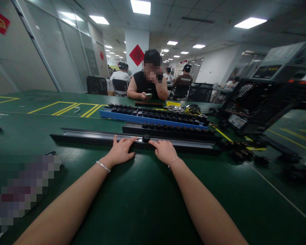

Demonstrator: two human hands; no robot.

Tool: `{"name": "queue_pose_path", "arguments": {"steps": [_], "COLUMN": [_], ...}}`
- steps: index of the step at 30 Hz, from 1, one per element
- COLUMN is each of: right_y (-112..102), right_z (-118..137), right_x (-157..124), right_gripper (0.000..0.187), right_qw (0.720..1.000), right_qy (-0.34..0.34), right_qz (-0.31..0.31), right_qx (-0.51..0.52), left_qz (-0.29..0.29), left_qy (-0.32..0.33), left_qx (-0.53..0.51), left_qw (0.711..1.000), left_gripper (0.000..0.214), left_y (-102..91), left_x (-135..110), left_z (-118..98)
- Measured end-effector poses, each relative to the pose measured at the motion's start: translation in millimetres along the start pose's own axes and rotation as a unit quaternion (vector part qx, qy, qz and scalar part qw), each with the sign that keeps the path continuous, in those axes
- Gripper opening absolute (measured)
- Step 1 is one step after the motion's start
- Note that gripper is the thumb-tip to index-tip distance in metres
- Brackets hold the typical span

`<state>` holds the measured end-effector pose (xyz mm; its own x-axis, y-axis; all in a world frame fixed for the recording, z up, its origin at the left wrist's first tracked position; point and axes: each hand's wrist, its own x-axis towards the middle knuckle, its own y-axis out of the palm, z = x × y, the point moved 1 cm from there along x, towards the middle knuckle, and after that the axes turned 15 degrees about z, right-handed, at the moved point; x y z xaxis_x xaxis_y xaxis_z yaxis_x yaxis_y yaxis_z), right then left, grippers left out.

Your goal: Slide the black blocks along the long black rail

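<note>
Reading "PUMPKIN", a shirt (184,81) shows beyond the rail (142,145).

A broad, glossy green table (132,204) carries everything, yellow tape lines (66,102) marking its surface toward the far left corner. Roughly along the far edge's direction lie a long black rail with a silver channel (84,135), a black rail topped with small black knobs (155,130) and — farther back — a long blue bar (153,120). A yellow tray (172,103) sits near the far edge; dark, blurred loose pieces (239,153) cluster toward the right edge.
</note>
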<state>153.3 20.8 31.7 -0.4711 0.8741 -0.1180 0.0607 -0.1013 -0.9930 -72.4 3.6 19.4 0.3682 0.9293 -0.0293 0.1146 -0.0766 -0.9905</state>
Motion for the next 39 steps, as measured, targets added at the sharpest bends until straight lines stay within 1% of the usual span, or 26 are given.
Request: {"name": "queue_pose_path", "arguments": {"steps": [11, 19, 26, 30, 39], "right_y": [-2, -5, -4, -3, -3], "right_z": [-7, -10, -12, -15, -21], "right_x": [-2, -5, -5, -4, -5], "right_gripper": [0.052, 0.052, 0.051, 0.05, 0.049], "right_qw": [1.0, 1.0, 1.0, 1.0, 0.999], "right_qy": [-0.008, -0.005, -0.016, -0.017, -0.026], "right_qz": [0.007, 0.026, 0.01, 0.013, 0.006], "right_qx": [-0.004, -0.003, 0.005, 0.009, 0.018], "left_qz": [0.003, 0.016, 0.017, 0.019, 0.037], "left_qy": [0.006, 0.026, 0.031, 0.037, 0.059], "left_qx": [0.001, 0.024, 0.022, 0.023, 0.073], "left_qw": [1.0, 0.999, 0.999, 0.999, 0.995], "left_gripper": [0.065, 0.068, 0.069, 0.069, 0.067], "left_y": [-0.3, -1.3, -1.1, -1.5, -4.6], "left_x": [0, -3, -4, -4, -5], "left_z": [0, 1, 1, 2, 6]}}
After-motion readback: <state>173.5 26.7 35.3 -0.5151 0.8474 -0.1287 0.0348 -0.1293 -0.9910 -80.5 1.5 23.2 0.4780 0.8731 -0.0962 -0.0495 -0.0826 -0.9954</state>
